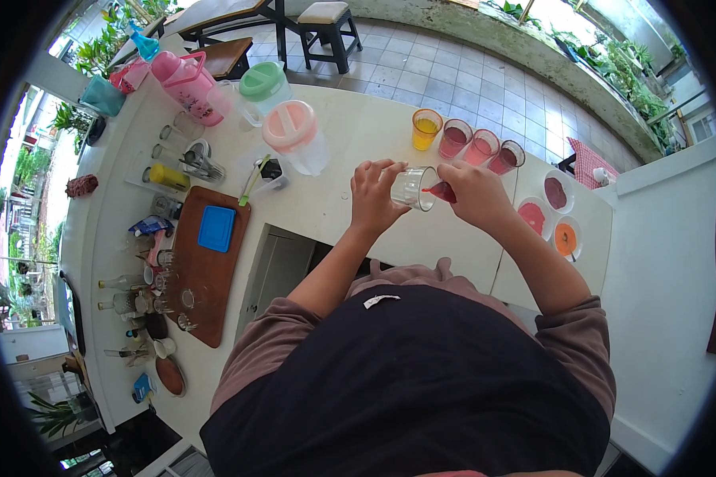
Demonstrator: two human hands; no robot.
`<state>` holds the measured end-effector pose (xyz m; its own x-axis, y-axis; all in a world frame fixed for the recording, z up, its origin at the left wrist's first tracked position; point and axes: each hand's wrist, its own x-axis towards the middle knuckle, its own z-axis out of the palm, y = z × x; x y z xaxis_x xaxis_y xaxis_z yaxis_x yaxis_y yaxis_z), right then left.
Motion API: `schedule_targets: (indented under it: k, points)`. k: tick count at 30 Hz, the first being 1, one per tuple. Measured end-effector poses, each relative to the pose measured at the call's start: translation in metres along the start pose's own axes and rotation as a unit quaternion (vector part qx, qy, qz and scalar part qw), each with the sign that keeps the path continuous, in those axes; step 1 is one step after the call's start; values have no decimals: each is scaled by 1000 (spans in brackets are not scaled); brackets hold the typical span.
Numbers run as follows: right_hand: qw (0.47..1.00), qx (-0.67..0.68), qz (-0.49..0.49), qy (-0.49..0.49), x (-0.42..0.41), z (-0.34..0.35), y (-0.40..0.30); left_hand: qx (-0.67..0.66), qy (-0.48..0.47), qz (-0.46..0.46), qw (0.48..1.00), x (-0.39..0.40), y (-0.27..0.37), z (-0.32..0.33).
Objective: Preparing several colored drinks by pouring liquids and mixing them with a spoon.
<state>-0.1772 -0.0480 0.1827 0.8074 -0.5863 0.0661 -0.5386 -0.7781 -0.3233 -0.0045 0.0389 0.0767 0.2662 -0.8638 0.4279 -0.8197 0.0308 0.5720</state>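
Observation:
My left hand (372, 194) grips a clear drinking glass (414, 188) around its side. The glass is tilted, with its mouth towards my right hand. My right hand (476, 194) holds a small pointed red thing (443, 192), which looks like a piping bag; my fingers hide part of it. Its tip reaches the mouth of the glass. Beyond my hands stand a glass of yellow liquid (425, 130) and several glasses with pink to dark red contents (480, 148). To the right lie bowls of purple (556, 194), pink (532, 217) and orange (565, 238) contents, the orange one with a spoon.
Left of my hands stand a pink-lidded pitcher (292, 140), a green-lidded pitcher (265, 86) and a pink thermos (191, 86). A brown tray (209, 280) bears a blue lid (216, 228) and glassware. Bottles and jars (122, 283) line the left ledge. An open recess (286, 256) cuts into the counter.

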Motion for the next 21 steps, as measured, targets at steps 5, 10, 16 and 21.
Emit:
schedule_targets:
  k: [5,10,16,21]
  points:
    - [1000,-12,-25,13,2,1,-6,24,26,16,999,1,-1,-9]
    - [999,-27,-38,21,0,4,-7,28,35,25,999,0,-2,-8]
    - [998,15,-62,-25,-8,-4,-16,15,46,33,998,-1,-2,-4]
    - [997,75,-29,19,-7,-12,-15,-8,63,44,997,-2,4,1]
